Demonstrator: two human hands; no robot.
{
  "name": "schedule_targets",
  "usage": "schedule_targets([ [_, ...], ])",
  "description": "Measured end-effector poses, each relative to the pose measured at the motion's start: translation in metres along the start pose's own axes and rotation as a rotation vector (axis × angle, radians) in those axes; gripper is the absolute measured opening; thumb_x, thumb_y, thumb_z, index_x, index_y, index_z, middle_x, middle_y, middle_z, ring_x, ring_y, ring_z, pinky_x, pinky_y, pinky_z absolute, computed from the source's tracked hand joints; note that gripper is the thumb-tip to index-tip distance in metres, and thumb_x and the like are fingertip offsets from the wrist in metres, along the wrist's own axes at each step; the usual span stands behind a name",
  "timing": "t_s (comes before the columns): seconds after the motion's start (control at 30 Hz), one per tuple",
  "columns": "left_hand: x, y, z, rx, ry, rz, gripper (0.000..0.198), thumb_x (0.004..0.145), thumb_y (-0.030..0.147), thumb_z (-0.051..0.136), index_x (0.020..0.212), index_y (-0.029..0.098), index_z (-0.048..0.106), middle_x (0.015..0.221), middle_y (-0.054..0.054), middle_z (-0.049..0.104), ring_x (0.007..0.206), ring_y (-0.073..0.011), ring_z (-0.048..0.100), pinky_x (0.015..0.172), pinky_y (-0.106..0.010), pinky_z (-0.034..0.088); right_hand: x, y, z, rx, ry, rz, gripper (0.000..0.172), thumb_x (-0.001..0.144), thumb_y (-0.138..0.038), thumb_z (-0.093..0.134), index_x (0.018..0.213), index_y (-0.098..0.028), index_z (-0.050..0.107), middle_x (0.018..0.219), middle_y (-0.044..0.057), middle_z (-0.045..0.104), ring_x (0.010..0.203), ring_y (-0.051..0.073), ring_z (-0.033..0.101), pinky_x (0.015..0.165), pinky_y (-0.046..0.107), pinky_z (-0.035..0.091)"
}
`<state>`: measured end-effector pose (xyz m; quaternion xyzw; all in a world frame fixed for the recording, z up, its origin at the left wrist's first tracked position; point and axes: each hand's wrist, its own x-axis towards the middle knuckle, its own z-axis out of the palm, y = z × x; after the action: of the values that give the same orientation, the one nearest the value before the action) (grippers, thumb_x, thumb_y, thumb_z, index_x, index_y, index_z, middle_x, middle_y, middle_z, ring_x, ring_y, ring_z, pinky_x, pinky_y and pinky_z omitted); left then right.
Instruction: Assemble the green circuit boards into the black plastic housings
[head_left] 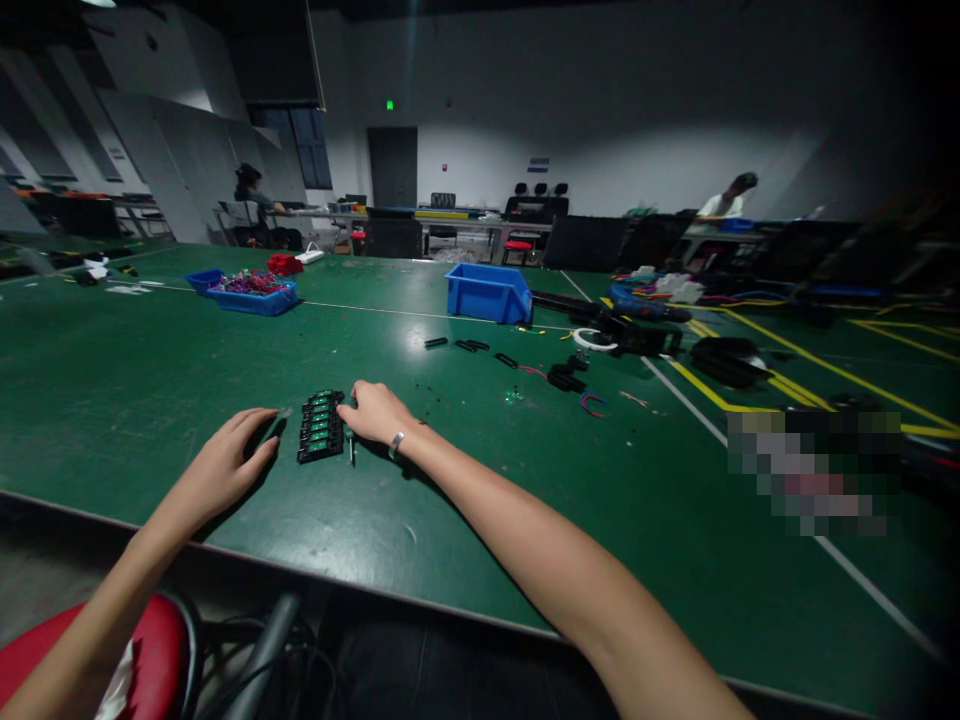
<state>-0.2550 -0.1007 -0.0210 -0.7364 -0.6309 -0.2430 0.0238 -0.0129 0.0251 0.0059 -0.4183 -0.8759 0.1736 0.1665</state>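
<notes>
A black holder (321,427) carrying a row of several small green circuit boards lies flat on the green table, between my two hands. My left hand (232,458) rests to its left, thumb and fingers apart, with a small clear piece (284,412) by the fingertips. At the holder's upper right edge is my right hand (375,410), its fingers curled down; what they grip, if anything, is hidden. Just below them a small screwdriver (351,448) points toward me, its upper end close under the hand.
Several black oval parts (471,346) and coloured wires (592,403) lie beyond my right hand. Farther back stand a blue bin (487,293) and a blue tray (255,304) of coloured wires. Dark tools (637,335) lie at right. The table edge (420,590) runs close to me.
</notes>
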Motion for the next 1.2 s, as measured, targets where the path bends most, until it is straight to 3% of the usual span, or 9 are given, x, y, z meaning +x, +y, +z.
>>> schedule_targets([
  [1.2,0.001,-0.004,0.002,-0.003,0.009,-0.001,0.051,0.096,0.049,0.046,0.135,0.017,0.05,0.135,-0.013,0.057,0.125,-0.029,0.054,0.11,-0.041,0.041,-0.019,-0.009,0.0,0.008,0.028,-0.008,0.036,0.092,-0.046,0.05,0.105,-0.015,0.063,0.101,0.017,0.074,0.09,0.029,0.073,0.07,0.033,0.053],
])
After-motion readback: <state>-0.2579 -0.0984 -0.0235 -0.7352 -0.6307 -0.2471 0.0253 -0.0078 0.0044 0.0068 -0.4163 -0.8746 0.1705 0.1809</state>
